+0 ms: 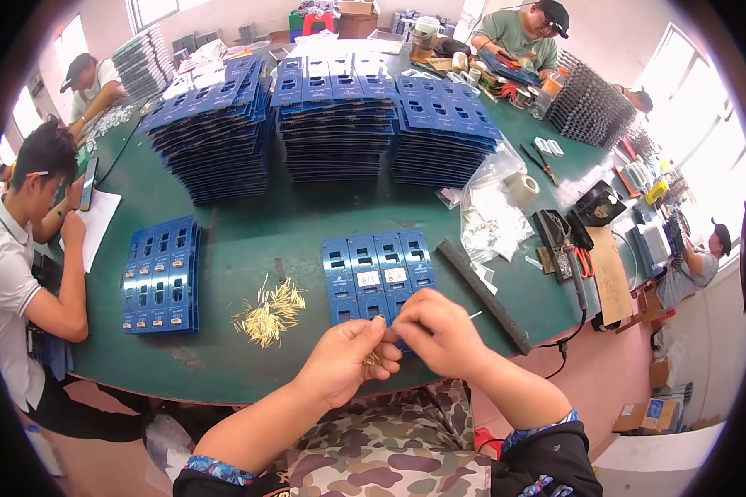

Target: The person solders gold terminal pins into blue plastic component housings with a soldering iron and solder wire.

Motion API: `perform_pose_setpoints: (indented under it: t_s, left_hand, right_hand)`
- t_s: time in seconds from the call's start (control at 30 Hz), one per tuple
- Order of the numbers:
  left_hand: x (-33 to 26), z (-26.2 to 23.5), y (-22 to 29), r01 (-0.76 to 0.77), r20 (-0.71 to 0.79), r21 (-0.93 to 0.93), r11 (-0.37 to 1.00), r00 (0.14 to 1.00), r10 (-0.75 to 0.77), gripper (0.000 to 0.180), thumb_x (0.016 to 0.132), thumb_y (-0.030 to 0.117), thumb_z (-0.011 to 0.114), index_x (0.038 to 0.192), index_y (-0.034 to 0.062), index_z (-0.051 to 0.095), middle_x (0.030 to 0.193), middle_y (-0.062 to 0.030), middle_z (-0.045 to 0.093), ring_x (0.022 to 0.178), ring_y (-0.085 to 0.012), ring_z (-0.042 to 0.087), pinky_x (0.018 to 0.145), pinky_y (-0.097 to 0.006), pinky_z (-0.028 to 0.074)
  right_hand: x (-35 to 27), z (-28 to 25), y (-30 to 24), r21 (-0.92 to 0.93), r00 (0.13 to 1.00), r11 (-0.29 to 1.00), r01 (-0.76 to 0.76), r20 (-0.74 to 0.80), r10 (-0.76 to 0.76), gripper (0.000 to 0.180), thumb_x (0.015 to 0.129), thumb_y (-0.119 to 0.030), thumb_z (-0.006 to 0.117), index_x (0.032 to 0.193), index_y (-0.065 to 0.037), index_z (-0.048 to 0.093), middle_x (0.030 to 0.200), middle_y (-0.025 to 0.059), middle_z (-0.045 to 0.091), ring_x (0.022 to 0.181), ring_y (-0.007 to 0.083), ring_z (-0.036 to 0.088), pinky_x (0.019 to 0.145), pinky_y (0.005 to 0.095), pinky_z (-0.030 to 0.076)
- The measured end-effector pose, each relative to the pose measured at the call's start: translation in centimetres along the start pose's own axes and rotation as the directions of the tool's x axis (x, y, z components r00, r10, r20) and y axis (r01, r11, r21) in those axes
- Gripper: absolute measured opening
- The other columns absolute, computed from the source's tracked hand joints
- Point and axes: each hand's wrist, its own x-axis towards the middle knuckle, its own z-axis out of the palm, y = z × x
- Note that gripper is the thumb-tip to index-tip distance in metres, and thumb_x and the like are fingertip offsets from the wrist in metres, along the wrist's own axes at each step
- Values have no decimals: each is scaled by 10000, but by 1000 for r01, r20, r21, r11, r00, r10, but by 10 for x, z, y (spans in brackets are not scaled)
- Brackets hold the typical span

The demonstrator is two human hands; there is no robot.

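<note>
Nearest: wearer's camouflage-pattern apron [389, 472], at bottom edge. Left hand [356, 356] was curled, gripping a small bunch of gold pins [371, 360], thumb uppermost. Right hand [439, 333] was just beside it, fingers bent and bunched together; could not tell whether it gripped anything, fingertips partly hidden. Both hands were over the near edge of a blue panel [338, 273], which lay flat on the green tabletop [232, 377] and was partly covered by them. Panel had rows of cut-outs, plus two white labels [368, 278] near its middle.

Left of panel: loose heap of gold-coloured pins [269, 315], spread in different directions. Farther left: short stack of blue panels [162, 277]. Right of panel: long dark bar [482, 296], lying slantwise. Beyond it: clear plastic bag [493, 217] with small white pieces, a pale roll [520, 190] next to it. Farther right: black box [599, 204] and orange-handled pliers [540, 164].

Behind: three tall stacks of blue panels, left [211, 137], middle [333, 124] and right [443, 137], side by side, layers uneven. At left side a person in a white shirt [26, 282] sat by a white paper sheet [96, 225]. Far side: a person in a green shirt [514, 41], bent over the tabletop.
</note>
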Motion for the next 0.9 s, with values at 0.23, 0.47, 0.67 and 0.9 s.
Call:
perform_pose_setpoints:
  t_s: [0.23, 0.47, 0.67, 0.9]
  left_hand:
    - [-8, -5, 15, 9, -109, 18, 1000, 994, -7, 257, 1000, 173, 529, 1132, -45, 568, 1019, -157, 669, 832, -204, 672, 727, -285, 575]
    - [-9, -11, 14, 2, -86, 42, 999, 996, 2, 242, 995, 114, 521, 1162, -60, 546, 1058, -173, 662, 875, -212, 674, 763, -297, 583]
    - [-10, -10, 16, 1, -104, -4, 1000, 995, -2, 229, 981, 87, 530, 1155, -58, 565, 1063, -191, 666, 897, -251, 685, 783, -320, 593]
    - [-9, -13, 15, 11, -71, 36, 999, 997, -8, 262, 993, 88, 511, 1209, -60, 525, 1132, -198, 636, 933, -241, 673, 821, -318, 579]
  right_hand:
    - [2, -25, 34, -172, 969, 960, -220, 71, 235, 95, 853, -103, 670, 866, -17, 630, 815, 105, 590, 737, 259, 598, 660, 345, 475]
    - [6, -22, 36, -297, 963, 942, -157, 165, 213, 102, 831, -131, 679, 854, -37, 649, 814, 123, 603, 756, 312, 616, 670, 385, 489]
    - [6, -18, 34, -382, 970, 918, -108, 160, 181, 113, 833, -174, 664, 816, -63, 661, 817, 97, 606, 775, 308, 630, 688, 403, 515]
    - [5, -12, 31, -462, 981, 887, 6, 172, 84, 105, 818, -178, 683, 814, -74, 671, 799, 72, 594, 753, 278, 632, 653, 381, 520]
